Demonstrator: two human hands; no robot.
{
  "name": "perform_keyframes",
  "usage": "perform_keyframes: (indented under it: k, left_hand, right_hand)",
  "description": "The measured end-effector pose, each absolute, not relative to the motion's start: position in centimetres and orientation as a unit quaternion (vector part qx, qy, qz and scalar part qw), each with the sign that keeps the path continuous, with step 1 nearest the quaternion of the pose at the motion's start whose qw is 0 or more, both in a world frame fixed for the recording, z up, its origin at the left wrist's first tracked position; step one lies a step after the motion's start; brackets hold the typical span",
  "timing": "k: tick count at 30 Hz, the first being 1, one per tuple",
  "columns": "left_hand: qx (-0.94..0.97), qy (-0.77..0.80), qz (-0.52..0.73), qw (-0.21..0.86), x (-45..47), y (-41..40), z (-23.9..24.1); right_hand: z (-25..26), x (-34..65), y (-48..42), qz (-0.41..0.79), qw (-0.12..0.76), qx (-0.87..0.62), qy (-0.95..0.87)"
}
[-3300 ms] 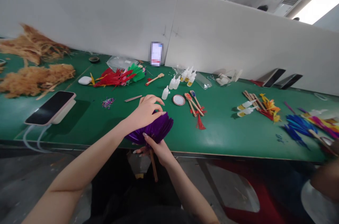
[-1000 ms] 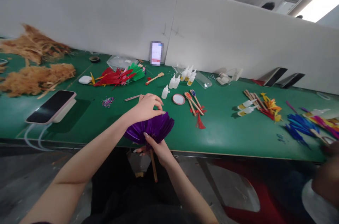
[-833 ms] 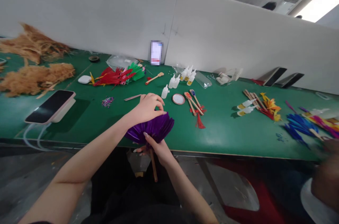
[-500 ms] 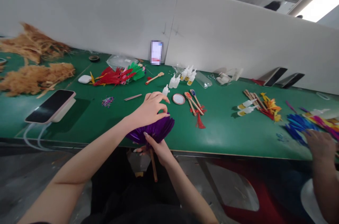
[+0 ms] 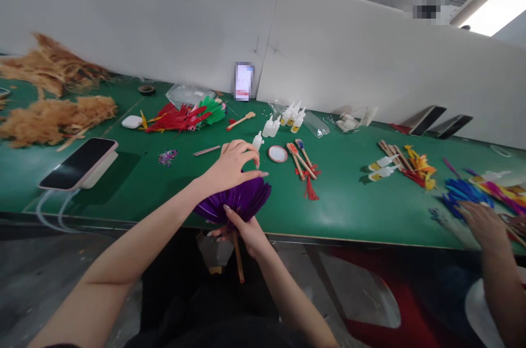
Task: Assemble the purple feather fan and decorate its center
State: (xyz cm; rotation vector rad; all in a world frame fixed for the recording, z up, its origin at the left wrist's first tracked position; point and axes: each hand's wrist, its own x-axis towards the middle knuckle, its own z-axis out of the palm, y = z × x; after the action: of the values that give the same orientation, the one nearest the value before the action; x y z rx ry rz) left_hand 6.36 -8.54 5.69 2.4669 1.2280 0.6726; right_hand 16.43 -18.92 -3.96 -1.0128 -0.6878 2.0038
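Observation:
A purple feather fan [image 5: 246, 198] with a wooden handle is at the table's front edge, its feathers spread upward. My right hand [image 5: 245, 230] grips it where the feathers meet the handle, thumb in front and fingers partly hidden behind. Above the feathers is my left hand [image 5: 237, 164], palm down, with thumb and index finger apart and nothing visible between them. Whether it touches the feathers' tips I cannot tell. Just beyond it stands a small white squeeze bottle [image 5: 257, 141]. To the right lies a round white dish [image 5: 278, 154].
Wooden sticks with red tassels [image 5: 302, 159], several glue bottles [image 5: 292, 118], red feathers [image 5: 176, 118] and a phone on a stand [image 5: 80, 164] lie on the green table [image 5: 349, 205]. A co-worker's hand [image 5: 482, 222] rests by blue feathers [image 5: 464, 192] at right.
My left thumb and index finger have spread apart, and the hand has shifted slightly left. My right hand keeps its hold on the fan. The co-worker's hand has moved left.

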Motion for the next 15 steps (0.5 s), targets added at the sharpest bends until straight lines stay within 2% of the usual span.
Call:
perform_keyframes:
  k: [7, 15]
  left_hand:
    - [0.816, 0.485, 0.271, 0.159, 4.4, -8.0, 6.3]
    - [0.691, 0.574, 0.431, 0.084, 1.4, -11.0, 5.3]
  right_hand:
    - [-3.7, 16.6, -18.8, 0.804, 0.377, -0.386, -0.250]
    - [-4.3, 17.3, -17.5, 0.817, 0.402, -0.365, -0.193]
